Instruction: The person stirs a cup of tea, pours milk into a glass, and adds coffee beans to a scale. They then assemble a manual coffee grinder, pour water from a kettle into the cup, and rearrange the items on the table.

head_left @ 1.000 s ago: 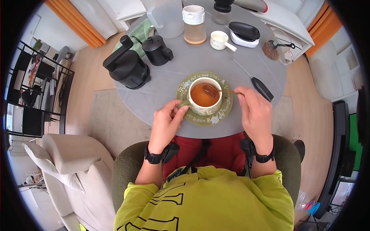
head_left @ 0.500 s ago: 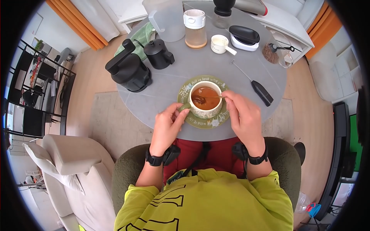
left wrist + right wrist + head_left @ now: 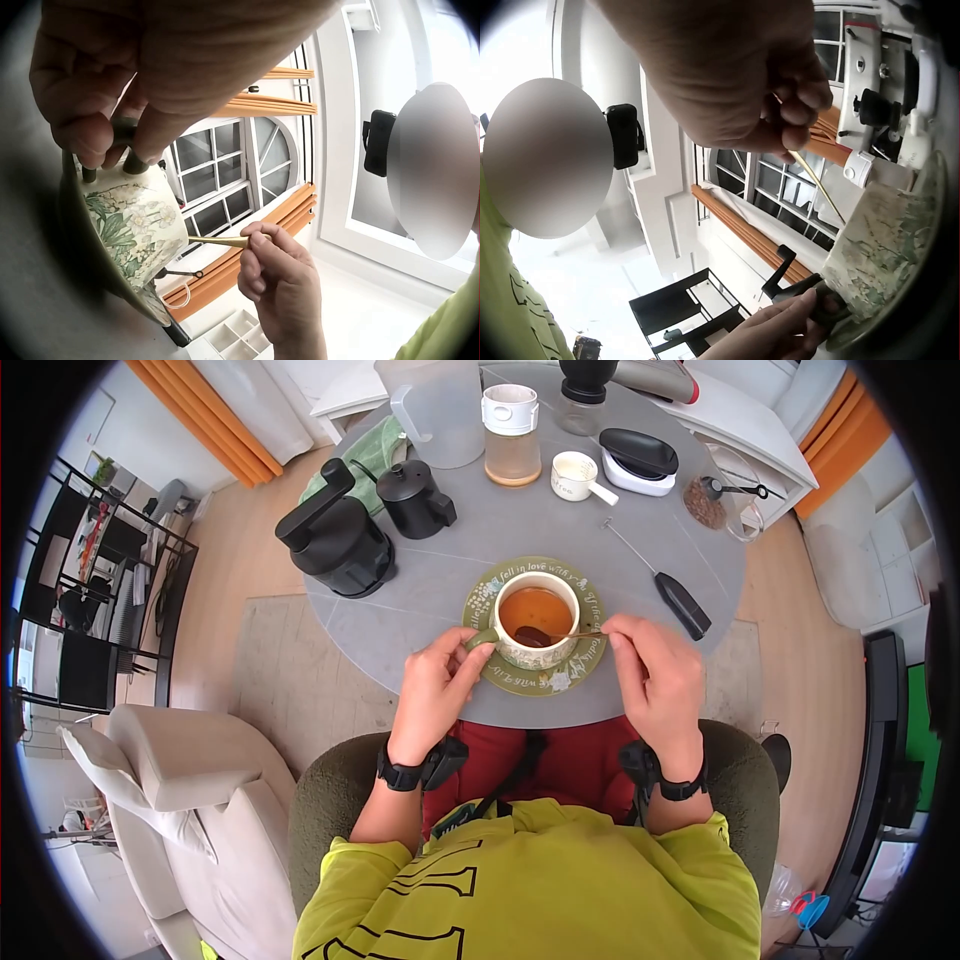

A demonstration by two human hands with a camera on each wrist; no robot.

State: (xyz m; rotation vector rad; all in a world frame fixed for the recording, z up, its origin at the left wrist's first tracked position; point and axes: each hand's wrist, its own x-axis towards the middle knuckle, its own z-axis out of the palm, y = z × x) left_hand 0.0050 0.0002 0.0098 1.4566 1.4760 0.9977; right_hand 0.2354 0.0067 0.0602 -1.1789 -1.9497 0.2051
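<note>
A cream cup point(image 3: 537, 654) with a floral print and a green handle stands on a green lettered saucer point(image 3: 477, 582), holding amber-brown liquid point(image 3: 540, 607). My left hand point(image 3: 436, 685) pinches the cup's handle point(image 3: 481, 639) between thumb and fingers; the left wrist view shows this grip close up. With thumb and fingertips, my right hand point(image 3: 657, 672) holds a gold spoon point(image 3: 588, 635) by the end of its handle. The spoon crosses the cup's right rim, its bowl dipped in the liquid near the front wall. In the right wrist view the gold handle point(image 3: 819, 184) slants down into the cup.
A black milk frother point(image 3: 682, 606) lies right of the saucer. Left stand a black grinder point(image 3: 345, 545) with a crank and a black kettle point(image 3: 412, 498). Further back are a lidded jar point(image 3: 512, 445), a white measuring cup point(image 3: 574, 478), and a black-and-white scale-like container point(image 3: 640, 458).
The spoon's bowl has swept from the cup's right to its left side, then to the front. My right hand moved left with it, then back right. My left hand keeps the handle.
</note>
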